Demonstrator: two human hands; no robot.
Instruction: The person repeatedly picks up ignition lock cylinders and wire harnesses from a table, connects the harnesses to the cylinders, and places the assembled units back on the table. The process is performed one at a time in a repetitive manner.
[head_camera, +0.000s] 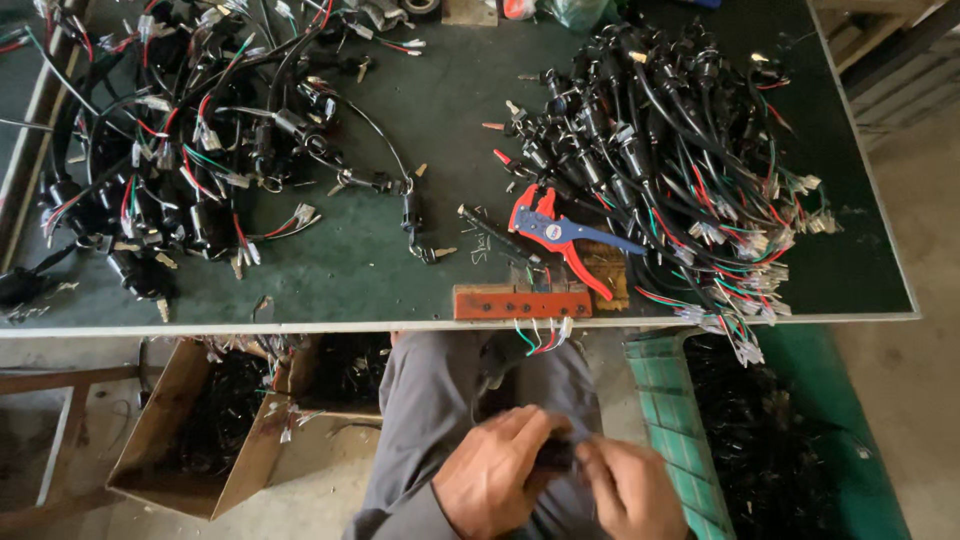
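Observation:
Both my hands are low over my lap, below the table's front edge. My left hand (495, 470) and my right hand (632, 490) are closed together on a small black switch part (556, 456), partly hidden by the fingers. Its coloured wires (540, 338) run up toward a red wooden block (520, 301) at the table edge. A red and blue wire stripper (562, 237) lies on the green table (350, 260) just behind that block.
A large heap of black switches with coloured wires (680, 150) fills the right of the table; another heap (180, 130) covers the left. A cardboard box (200, 420) sits on the floor left of my legs, a green crate of black parts (760, 430) on the right.

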